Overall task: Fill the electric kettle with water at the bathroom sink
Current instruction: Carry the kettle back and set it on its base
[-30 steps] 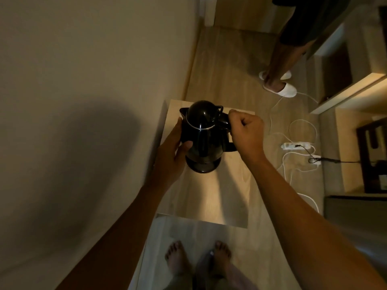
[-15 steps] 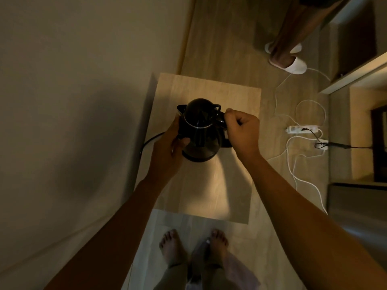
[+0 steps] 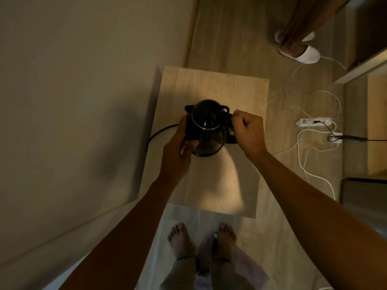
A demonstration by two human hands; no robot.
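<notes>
A black electric kettle (image 3: pixel 206 122) with its lid closed stands over a small light wooden table (image 3: pixel 219 88) set against the wall. My right hand (image 3: pixel 248 130) is closed around the handle on the kettle's right side. My left hand (image 3: pixel 180 149) cups the kettle's left side, thumb and fingers against the body. A black cord (image 3: pixel 157 132) loops from under the kettle toward the wall on the left. The kettle's base is mostly hidden by my left hand. No sink is in view.
A beige wall runs along the left. On the wooden floor to the right lie a white power strip (image 3: pixel 314 121) and tangled white cables (image 3: pixel 303 155). Another person's legs in white slippers (image 3: pixel 301 54) stand at the top right. My bare feet (image 3: pixel 201 237) are below the table.
The view has tilted further down, so more of the table top shows and the kettle sits lower on it. Both hands keep the same hold on the kettle.
</notes>
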